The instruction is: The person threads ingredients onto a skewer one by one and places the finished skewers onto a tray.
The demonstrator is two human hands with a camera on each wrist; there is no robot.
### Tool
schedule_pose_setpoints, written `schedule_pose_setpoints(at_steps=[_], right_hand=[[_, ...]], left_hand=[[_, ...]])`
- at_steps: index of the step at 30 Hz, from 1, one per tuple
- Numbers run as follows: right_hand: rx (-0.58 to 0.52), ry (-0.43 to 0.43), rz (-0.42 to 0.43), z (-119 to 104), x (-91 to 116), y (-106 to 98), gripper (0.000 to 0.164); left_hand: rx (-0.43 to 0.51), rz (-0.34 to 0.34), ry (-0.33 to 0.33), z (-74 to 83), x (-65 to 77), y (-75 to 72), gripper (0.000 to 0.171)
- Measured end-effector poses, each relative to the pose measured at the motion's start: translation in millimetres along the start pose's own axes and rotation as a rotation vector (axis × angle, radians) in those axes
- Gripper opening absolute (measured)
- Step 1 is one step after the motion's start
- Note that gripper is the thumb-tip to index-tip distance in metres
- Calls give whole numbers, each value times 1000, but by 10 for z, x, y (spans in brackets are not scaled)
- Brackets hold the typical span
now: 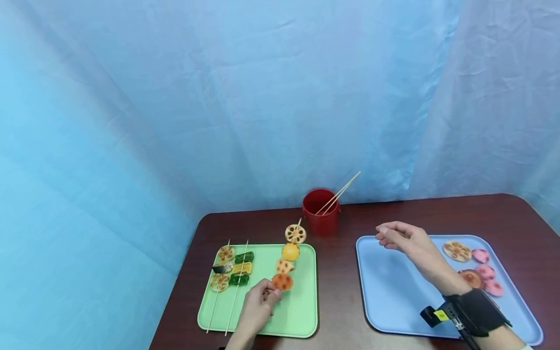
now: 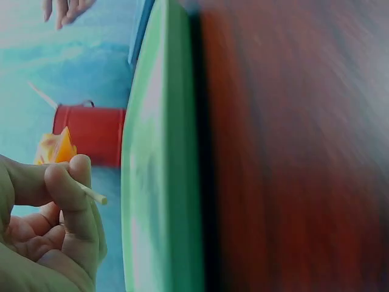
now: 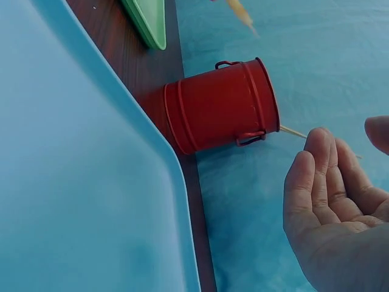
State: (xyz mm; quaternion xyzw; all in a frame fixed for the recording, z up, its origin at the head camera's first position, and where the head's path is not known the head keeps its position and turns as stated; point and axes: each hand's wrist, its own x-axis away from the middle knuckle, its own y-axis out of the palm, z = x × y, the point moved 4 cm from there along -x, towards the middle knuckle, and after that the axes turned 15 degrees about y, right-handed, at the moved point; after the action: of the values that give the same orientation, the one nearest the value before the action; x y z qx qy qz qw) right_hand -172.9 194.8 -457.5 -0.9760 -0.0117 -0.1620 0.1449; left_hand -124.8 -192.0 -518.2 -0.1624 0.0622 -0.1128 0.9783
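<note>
My left hand [image 1: 257,307] pinches the lower end of a loaded skewer [image 1: 290,252] between thumb and fingers, above the green tray [image 1: 284,316]. A lotus root slice, a yellow round piece, a pale holed piece and an orange-brown slice are threaded along it. In the left wrist view the bare stick end [image 2: 96,196] pokes out past the fingertips. Holding nothing, my right hand [image 1: 411,243] hovers over the blue tray's [image 1: 393,301] far left part, its fingers loosely bent and the thumb apart in the right wrist view.
Two other loaded skewers [image 1: 241,268] lie at the green tray's left. Behind, a red bucket [image 1: 323,223] holds thin bamboo sticks [image 1: 345,187]. On the blue tray's right are a lotus root slice [image 1: 457,251], a brown round piece [image 1: 471,278] and several pink pieces [image 1: 484,271].
</note>
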Motion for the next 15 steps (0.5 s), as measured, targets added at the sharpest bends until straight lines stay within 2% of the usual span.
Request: schedule_pose_setpoints(at_steps=[7,15], right_hand=[[0,18,-12,19,4,9,54],[5,17,-9,15,-15,12,54]], left_hand=[[-72,29,-17,-127,100,-217,11],[-104,50,-76,-274,152,-370,9]])
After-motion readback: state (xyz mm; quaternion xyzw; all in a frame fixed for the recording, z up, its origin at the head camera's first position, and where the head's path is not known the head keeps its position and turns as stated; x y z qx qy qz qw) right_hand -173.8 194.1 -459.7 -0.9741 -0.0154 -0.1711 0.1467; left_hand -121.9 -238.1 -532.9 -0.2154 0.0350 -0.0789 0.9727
